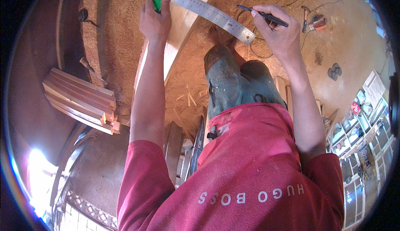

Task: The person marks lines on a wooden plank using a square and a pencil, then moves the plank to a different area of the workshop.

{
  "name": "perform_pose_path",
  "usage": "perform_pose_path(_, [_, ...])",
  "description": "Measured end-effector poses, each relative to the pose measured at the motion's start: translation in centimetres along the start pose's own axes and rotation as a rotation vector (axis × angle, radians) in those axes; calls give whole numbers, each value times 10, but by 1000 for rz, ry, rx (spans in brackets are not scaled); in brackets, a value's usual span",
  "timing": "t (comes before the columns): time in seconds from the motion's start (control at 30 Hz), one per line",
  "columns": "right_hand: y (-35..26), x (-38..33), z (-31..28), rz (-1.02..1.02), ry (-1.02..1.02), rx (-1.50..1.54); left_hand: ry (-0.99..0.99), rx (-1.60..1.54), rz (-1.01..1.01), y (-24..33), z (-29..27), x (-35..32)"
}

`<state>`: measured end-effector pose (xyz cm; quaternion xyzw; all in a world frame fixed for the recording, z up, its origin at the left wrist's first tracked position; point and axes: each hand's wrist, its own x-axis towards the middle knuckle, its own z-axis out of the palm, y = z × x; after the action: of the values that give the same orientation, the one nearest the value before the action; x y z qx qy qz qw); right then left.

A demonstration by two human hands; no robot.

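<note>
My left hand (156,19) is closed around the green stock of a try square (208,11), at the top of the view. The square's steel ruled blade reaches across a pale timber board (183,18) and past its right edge. The thumb rests near the corner where blade and stock meet. To the right, my right hand (280,32) pinches a black pen (266,16), its tip pointing left toward the blade but apart from it. The far end of the board runs out of the top of the view.
A stack of cut wood strips (79,100) lies at the left. Sawdust covers the ground. At the right are a hammer (305,18), a reddish power tool (319,25), a looping cable, a pair of sandals (334,71) and a cluttered shelf rack (362,135).
</note>
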<state>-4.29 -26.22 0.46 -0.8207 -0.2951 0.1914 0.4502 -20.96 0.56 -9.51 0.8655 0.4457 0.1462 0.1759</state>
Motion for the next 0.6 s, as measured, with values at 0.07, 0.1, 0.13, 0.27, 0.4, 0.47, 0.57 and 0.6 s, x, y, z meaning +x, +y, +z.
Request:
perform_pose_path(0.07, [0,0,0,9,1,-7,-17,-3,-9,1,0,0])
perform_pose_path(0.1, [0,0,0,9,1,-7,-7,-3,2,1,0,0])
perform_pose_path(0.13, [1,0,1,0,7,-9,4,-3,13,0,0,1])
perform_pose_path(0.27, [-1,0,3,10,8,-2,10,-9,28,1,0,0])
perform_pose_path(0.4, [3,1,8,-42,24,-30,25,-13,57,0,0,0])
perform_pose_path(0.47, [3,0,10,-44,10,-21,33,-11,63,-1,1,0])
perform_pose_path(0.57, [3,3,13,-11,25,27,33,-7,54,2,2,0])
perform_pose_path(0.6, [2,3,14,-12,25,27,26,0,43,1,2,1])
